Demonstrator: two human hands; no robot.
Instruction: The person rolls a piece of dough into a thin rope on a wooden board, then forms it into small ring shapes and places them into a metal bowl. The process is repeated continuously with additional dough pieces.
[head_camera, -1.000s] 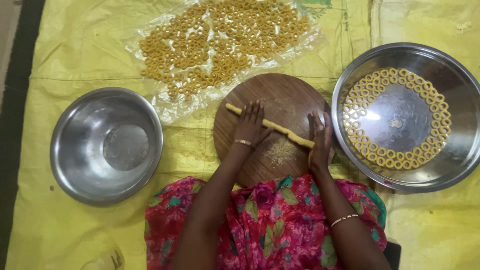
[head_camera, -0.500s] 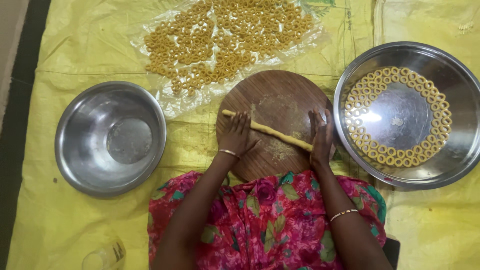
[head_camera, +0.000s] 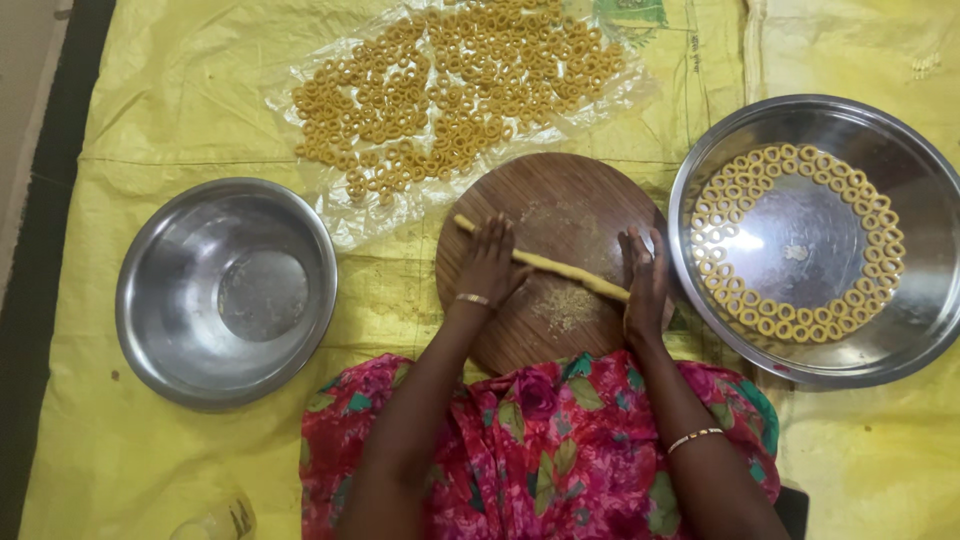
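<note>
A thin, pale-yellow rope of dough (head_camera: 556, 266) lies slantwise across a round, dark-brown wooden board (head_camera: 560, 200), running from the board's upper left toward its right edge. The left hand (head_camera: 490, 262) rests palm down over the rope near its left end, fingers stretched flat and held together; it presses on the dough and grips nothing. The right hand (head_camera: 645, 280) lies flat over the rope's right end at the edge of the board, fingers likewise extended and close together, with nothing clasped in them. A patch of pale flour or crumbs (head_camera: 566, 303) sits on the board just below the rope, between the two hands.

To the right of the board, touching its edge or nearly so, stands a wide, shallow steel pan (head_camera: 870, 130) with small yellow dough rings (head_camera: 800, 320) set in a circle around its flat bottom. Above the board a clear plastic sheet (head_camera: 340, 215) carries a scattered heap of many more small yellow rings (head_camera: 450, 90). Well to the left sits a deep round steel bowl (head_camera: 170, 290). Everything rests on a yellow woven plastic sheet (head_camera: 150, 110). At the bottom, the person's pink and red floral garment (head_camera: 540, 440) covers the lap, overlapping the board's near edge.
</note>
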